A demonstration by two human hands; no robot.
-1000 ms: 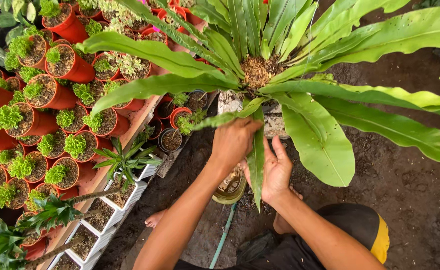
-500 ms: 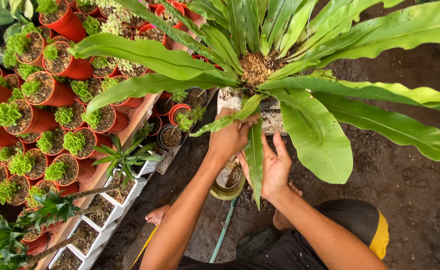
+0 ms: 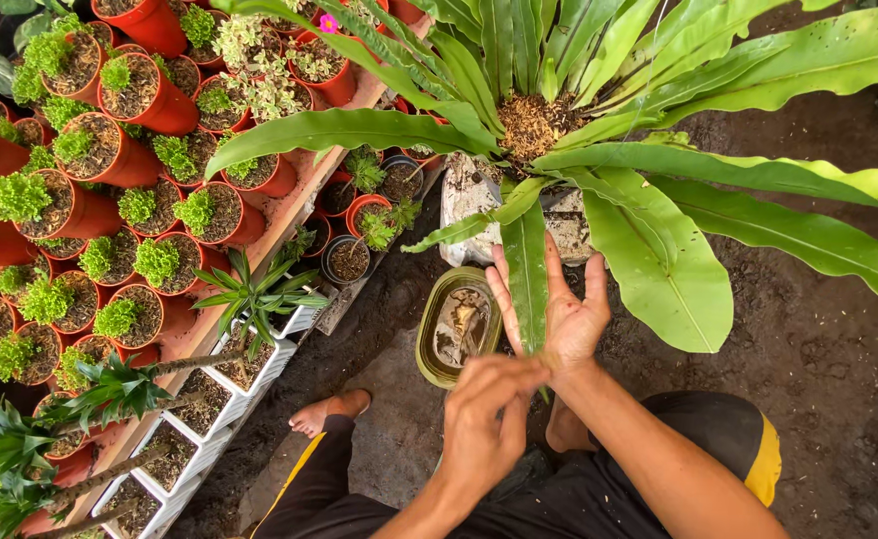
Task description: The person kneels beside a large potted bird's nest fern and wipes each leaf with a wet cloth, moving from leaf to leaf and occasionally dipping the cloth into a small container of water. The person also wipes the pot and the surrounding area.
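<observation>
A big bird's-nest fern [image 3: 534, 120] grows out of a dirty white pot [image 3: 467, 205] on the soil. One narrow fern leaf [image 3: 527, 269] hangs down toward me. My right hand [image 3: 571, 317] is spread flat behind this leaf, fingers apart, and the leaf lies across its palm. My left hand [image 3: 489, 419] sits just below, fingers curled together over the leaf's lower end near my right wrist. An olive-green oval dish [image 3: 429, 339] with debris inside lies on the ground left of my hands.
Rows of orange pots [image 3: 164, 105] with small green plants fill a bench at left. White square pots [image 3: 264, 364] and small dark pots [image 3: 349, 262] stand along its edge. My bare foot [image 3: 331, 411] rests on the dark soil [image 3: 818, 379].
My left hand has slid down from the leaf's base by the white pot to its lower end. My right hand has opened flat behind the leaf.
</observation>
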